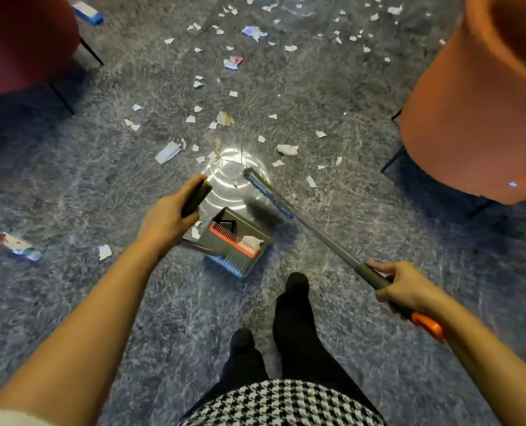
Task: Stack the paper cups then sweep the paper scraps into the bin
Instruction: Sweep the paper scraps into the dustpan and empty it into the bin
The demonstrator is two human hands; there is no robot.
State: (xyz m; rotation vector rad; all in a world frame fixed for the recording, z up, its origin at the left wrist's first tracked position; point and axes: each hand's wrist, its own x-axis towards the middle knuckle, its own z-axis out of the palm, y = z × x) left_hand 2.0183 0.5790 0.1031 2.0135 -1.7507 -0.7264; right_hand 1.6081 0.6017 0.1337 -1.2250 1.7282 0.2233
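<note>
Grey marbled floor [71, 179] lies strewn with paper scraps [288, 149] beyond the dustpan [240, 256], one inside it. The left hand [166, 218] curls its fingers round the pan's handle [196, 196]; the right hand [406, 285] wraps its fingers round the broom [326, 241].

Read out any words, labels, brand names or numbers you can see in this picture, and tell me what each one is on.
Nothing here can be read.
wrapper on the floor at the left: red and green print, too blurred.
blue and white packet at top left: too small and blurred.
coloured scrap near the top middle: printed, illegible.
dustpan and broom: no label shows.
</note>
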